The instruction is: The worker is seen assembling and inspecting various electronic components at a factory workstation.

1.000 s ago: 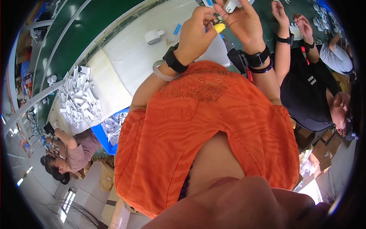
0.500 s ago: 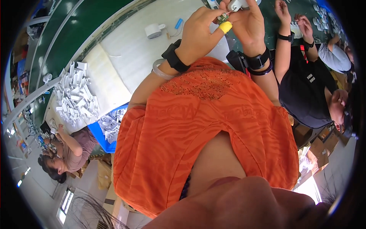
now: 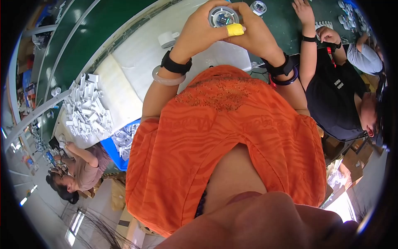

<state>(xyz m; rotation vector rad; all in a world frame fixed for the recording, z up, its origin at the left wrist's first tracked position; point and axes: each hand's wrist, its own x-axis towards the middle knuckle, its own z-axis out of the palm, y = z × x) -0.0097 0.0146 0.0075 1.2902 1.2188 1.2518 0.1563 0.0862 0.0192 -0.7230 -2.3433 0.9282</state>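
A round grey-rimmed part with a dark circuit board inside (image 3: pixel 224 16) is held between both my hands above the white work surface (image 3: pixel 137 58). My left hand (image 3: pixel 201 29) grips its left side. My right hand (image 3: pixel 253 35) holds the right side, with yellow tape on one finger (image 3: pixel 235 29) pressed against the rim. Both wrists carry black bands. The left also has a pale bangle (image 3: pixel 166 79), the right a dark one (image 3: pixel 286 79).
A white tape roll (image 3: pixel 168 39) lies on the white surface. Another round part (image 3: pixel 259 7) sits on the green belt (image 3: pixel 286 20). A person in black (image 3: pixel 336 91) works at my right. Heaps of white parts (image 3: pixel 85 110) and a blue bin (image 3: pixel 114 149) lie at left, near a seated person (image 3: pixel 81 170).
The view has tipped so my hands sit lower in the picture. The round part has turned and its circuit board face now shows between my fingers.
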